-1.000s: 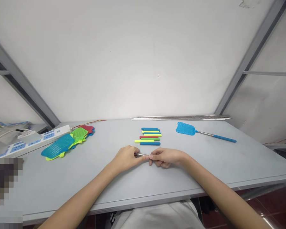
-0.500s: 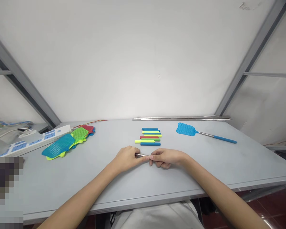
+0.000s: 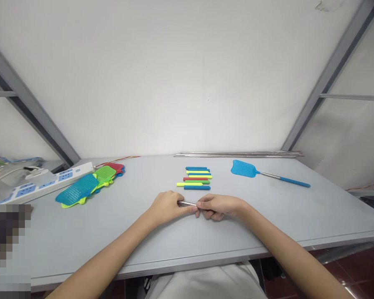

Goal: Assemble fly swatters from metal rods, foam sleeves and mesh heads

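Note:
Between my two hands is a thin silvery metal rod [image 3: 187,203], mostly covered by fingers. My left hand [image 3: 169,207] is closed around its left part, the thumb reaching toward the right. My right hand [image 3: 216,205] pinches the rod's right end between thumb and fingers. Just beyond the hands lies a row of several coloured handle grips [image 3: 197,187], in blue, yellow, green and red. Farther right rests a blue fly swatter [image 3: 243,168] with a metal shaft and a blue handle.
Several fly swatter heads [image 3: 77,191] in blue, green, yellow and red overlap at the left, against a white power strip [image 3: 46,182]. Long metal rods [image 3: 237,154] lie along the wall at the back of the grey table [image 3: 137,249].
My right hand has shifted very slightly right, and a little more of the metal rod shows between my hands. The things on the table stay where they were.

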{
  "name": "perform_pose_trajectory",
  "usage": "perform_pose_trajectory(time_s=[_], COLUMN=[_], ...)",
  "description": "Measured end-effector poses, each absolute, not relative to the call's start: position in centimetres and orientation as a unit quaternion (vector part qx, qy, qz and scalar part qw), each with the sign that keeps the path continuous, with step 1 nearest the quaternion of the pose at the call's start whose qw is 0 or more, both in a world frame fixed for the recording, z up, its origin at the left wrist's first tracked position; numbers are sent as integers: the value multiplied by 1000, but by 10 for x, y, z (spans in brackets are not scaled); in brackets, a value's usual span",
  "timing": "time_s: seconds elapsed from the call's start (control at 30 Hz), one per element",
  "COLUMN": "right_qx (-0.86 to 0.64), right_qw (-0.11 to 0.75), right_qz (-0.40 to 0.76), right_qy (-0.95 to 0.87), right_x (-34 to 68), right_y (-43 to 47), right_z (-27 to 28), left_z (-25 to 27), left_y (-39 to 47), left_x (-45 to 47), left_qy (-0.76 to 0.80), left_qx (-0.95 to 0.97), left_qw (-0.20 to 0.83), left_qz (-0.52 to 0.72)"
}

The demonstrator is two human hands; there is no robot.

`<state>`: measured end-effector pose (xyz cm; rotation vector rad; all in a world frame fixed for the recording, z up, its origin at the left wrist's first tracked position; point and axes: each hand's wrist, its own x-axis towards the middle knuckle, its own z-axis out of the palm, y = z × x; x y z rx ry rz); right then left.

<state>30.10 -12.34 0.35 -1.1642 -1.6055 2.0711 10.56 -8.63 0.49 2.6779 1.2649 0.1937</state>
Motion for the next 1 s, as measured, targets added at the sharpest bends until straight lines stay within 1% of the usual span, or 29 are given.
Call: perform_pose_trajectory(time_s=[0.5,1.0], right_qx=[-405,-411], right_qw=[138,134], right_qz=[712,710], right_qy=[-557,-556], right_x=[301,301], right_y=[-122,-122], right_z=[2,3], left_z=[10,9], left_y=[-90,-91], left_x=[109,110], left_qy=[442,441], left_qx=[889,892], left_qw=[109,89], left_qz=[53,47])
